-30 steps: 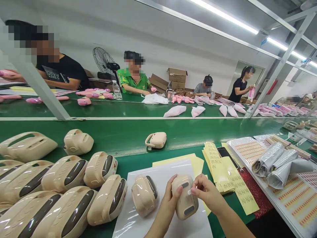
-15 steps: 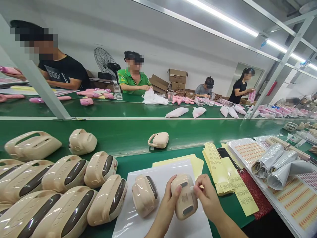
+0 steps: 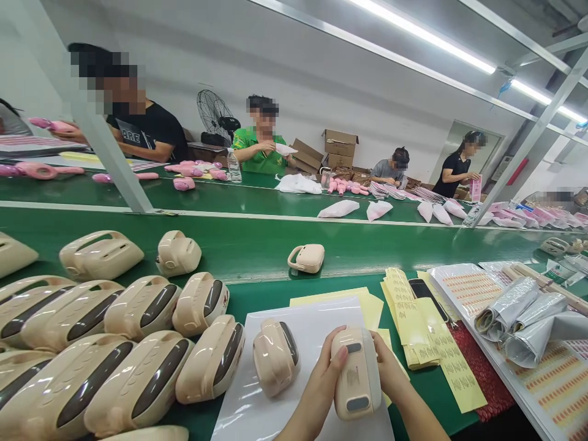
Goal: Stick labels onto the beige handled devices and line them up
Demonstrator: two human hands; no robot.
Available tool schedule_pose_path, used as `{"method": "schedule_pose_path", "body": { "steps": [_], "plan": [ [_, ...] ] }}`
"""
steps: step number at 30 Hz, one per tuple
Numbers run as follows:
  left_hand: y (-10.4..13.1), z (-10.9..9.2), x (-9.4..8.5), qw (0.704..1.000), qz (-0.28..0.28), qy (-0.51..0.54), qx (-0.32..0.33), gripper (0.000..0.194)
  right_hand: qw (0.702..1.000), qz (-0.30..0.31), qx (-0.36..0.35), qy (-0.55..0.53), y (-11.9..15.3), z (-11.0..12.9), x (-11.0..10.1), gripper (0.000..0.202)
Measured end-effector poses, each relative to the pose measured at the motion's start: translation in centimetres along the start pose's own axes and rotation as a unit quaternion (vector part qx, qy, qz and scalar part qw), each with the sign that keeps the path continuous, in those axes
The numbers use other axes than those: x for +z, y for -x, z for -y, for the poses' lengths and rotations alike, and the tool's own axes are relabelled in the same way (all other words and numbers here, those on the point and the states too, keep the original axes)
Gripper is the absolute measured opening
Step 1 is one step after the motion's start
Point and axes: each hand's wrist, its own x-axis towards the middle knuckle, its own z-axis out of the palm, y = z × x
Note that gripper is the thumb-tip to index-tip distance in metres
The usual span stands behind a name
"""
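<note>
1. Lower centre of the frame: a cream device point(image 3: 358, 383), with two grey pads and fine print on its underside, is held up over a white sheet point(image 3: 250, 419).
2. The left hand point(image 3: 324, 373) is clamped on the device's left side, thumb over the edge near the upper pad. The right hand point(image 3: 388, 364) meets its right side; those fingertips are hidden, so whether they grip or merely rest, I cannot tell.
3. A steady hold seems to call for light, even pressure on the sides, the thumb clear of the print, and the glossy shell kept from slipping.
4. A second cream device point(image 3: 275, 358) sits just beside the left hand, limiting room there. Yellow label sheets point(image 3: 416, 321) lie right of the right hand.
5. Lower left: closely packed cream devices point(image 3: 140, 383). Upper left: a slanted metal post point(image 3: 103, 141). Beyond, a person in green point(image 3: 261, 158) handles something pale.
</note>
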Motion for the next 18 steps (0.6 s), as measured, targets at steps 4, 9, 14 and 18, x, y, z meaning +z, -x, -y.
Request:
{"method": "schedule_pose_path", "body": {
  "steps": [4,9,14,18],
  "plan": [
    [0.5,-0.4,0.5,0.997,-0.066,-0.020,0.017,0.060,0.978,-0.165,-0.125,0.010,1.8,1.7,-0.6,0.037],
    [0.2,0.1,0.3,0.984,-0.134,-0.045,0.107,0.058,0.975,-0.173,-0.138,-0.019,5.5,3.0,0.3,0.038],
    [-0.5,2.3,-0.3,0.965,-0.170,-0.046,0.196,0.064,0.978,-0.175,-0.074,-0.086,6.1,2.9,2.0,0.047],
    [-0.7,3.6,-0.7,0.938,-0.197,-0.068,0.276,0.065,0.969,-0.157,-0.013,-0.188,5.9,2.9,2.5,0.056]
  ]
}}
